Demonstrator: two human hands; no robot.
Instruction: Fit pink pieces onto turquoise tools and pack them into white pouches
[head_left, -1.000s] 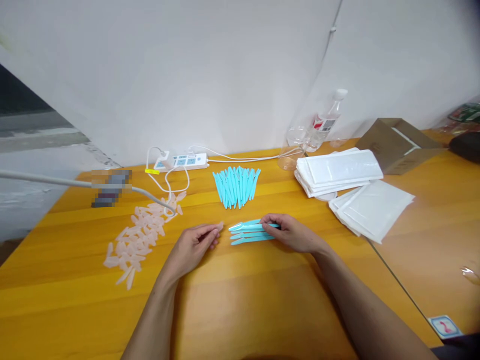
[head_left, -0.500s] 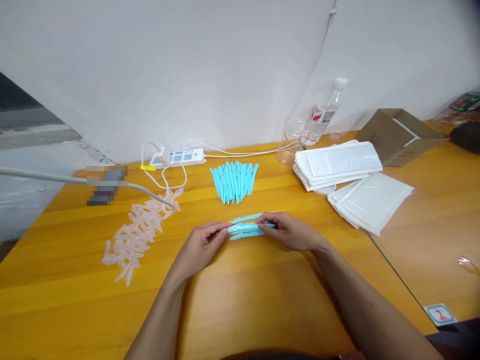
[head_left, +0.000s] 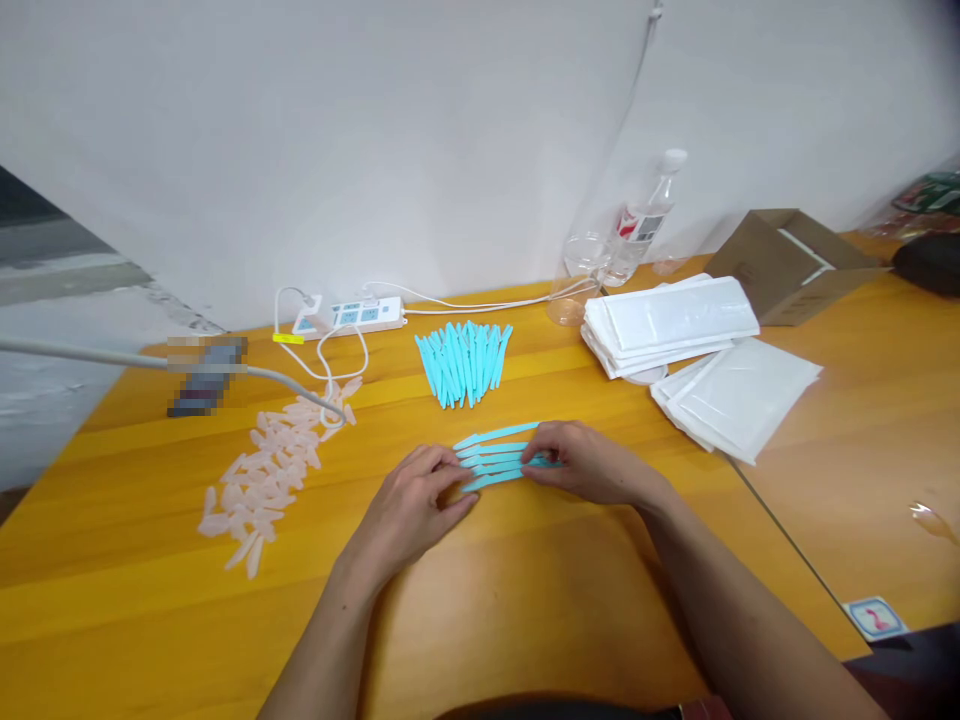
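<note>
Several thin turquoise sticks lie side by side on the wooden table, spread between my hands. My left hand touches their left ends, its fingers apart. The fingers of my right hand close on the right ends of some sticks. Farther back lies a fanned pile of more turquoise sticks. To the left, a scattered heap of pale pink translucent pieces rests on the table.
A power strip with white cables stands by the wall. On the right are white packets, a plastic bottle and an open cardboard box. A pixelated object lies at the back left, under a grey cable.
The bunched sticks between my hands are now spread into separate rows. My left hand has opened from its pinch, and my right hand has shifted slightly right.
</note>
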